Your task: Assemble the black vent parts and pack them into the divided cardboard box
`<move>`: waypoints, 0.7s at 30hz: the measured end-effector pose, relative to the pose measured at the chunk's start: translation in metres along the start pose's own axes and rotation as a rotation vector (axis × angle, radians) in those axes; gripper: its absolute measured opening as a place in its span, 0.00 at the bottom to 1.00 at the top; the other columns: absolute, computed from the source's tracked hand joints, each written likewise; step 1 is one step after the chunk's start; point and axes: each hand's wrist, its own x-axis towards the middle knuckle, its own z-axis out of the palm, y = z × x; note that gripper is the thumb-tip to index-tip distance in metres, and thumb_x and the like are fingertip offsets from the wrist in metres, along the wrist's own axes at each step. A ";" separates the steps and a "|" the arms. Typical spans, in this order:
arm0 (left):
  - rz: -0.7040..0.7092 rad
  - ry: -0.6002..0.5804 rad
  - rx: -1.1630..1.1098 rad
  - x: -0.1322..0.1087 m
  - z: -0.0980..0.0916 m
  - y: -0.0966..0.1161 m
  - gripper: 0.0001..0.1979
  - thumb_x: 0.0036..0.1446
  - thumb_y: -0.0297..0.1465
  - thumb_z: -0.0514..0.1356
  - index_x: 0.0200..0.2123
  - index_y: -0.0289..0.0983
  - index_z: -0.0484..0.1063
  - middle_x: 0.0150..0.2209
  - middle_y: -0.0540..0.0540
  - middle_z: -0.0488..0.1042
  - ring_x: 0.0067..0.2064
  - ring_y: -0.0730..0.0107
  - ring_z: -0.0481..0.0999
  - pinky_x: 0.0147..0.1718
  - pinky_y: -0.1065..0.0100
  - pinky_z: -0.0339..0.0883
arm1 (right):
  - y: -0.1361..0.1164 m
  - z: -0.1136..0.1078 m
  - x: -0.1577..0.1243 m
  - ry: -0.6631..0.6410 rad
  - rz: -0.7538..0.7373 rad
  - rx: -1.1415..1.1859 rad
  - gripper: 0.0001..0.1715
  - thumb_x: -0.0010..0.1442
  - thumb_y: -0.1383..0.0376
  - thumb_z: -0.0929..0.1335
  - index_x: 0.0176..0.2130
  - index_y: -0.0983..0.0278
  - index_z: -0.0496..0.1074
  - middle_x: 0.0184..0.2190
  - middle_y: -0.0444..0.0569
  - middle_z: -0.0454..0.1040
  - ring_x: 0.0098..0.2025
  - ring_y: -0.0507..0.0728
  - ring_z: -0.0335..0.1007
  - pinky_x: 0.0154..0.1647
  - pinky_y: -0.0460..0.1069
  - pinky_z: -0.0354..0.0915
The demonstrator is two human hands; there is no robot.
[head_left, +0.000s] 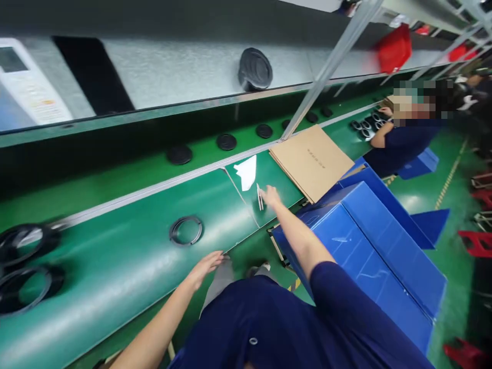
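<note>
My left hand [206,267] is at the near edge of the green work surface [130,241], its fingers stretched out with nothing in them. Beyond it a thin dark ring [186,230] lies flat on the green surface. My right hand [271,196] is over the work surface, fingers curled against a slim, pale, tweezer-like tool [260,199]. The tool is small and slightly blurred, so its exact kind is unclear. A torn piece of white paper or film [247,171] lies just behind it.
Stacked flat cardboard [313,159] lies right of my right hand, beside large blue boxes [369,256]. Several black discs [226,142] line the back strip. Larger black rings [26,287] stand at left. A metal post [330,66] rises ahead. A co-worker [403,143] sits farther right.
</note>
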 end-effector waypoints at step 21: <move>0.126 0.086 -0.001 0.032 0.106 0.066 0.08 0.65 0.28 0.60 0.44 0.35 0.78 0.49 0.38 0.82 0.44 0.68 0.83 0.50 0.68 0.76 | 0.258 -0.183 -0.071 0.245 0.072 0.046 0.28 0.76 0.56 0.52 0.56 0.62 0.73 0.47 0.55 0.76 0.48 0.61 0.74 0.44 0.51 0.67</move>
